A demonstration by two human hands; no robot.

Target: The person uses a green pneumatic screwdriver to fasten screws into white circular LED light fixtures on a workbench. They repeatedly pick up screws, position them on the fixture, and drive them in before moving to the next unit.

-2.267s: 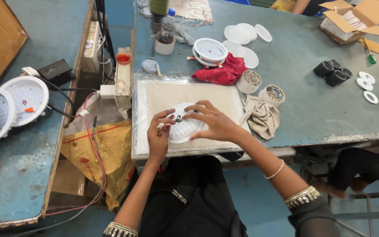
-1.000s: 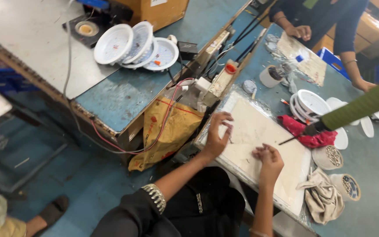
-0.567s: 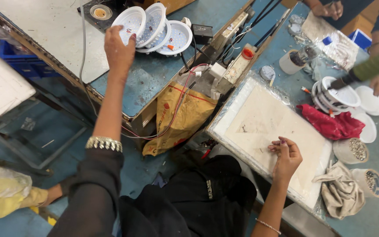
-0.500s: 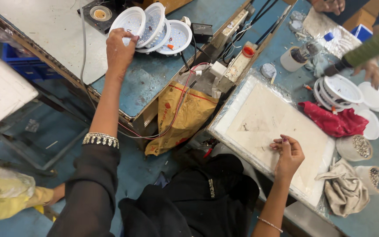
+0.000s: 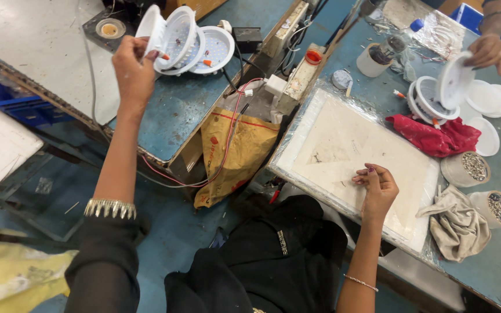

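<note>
gripping a white lamp housing (image 5: 153, 29), left hand (image 5: 131, 72) fingers curled

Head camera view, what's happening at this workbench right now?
A person seated between two blue benches has the left hand gripping a white round lamp housing at the row of similar housings on the side bench. The right hand rests, fingers curled, on the plastic-covered work board; whether it holds anything small cannot be told. Across the bench, another person's hand holds a white round cover over a stack of housings beside a red cloth.
</note>
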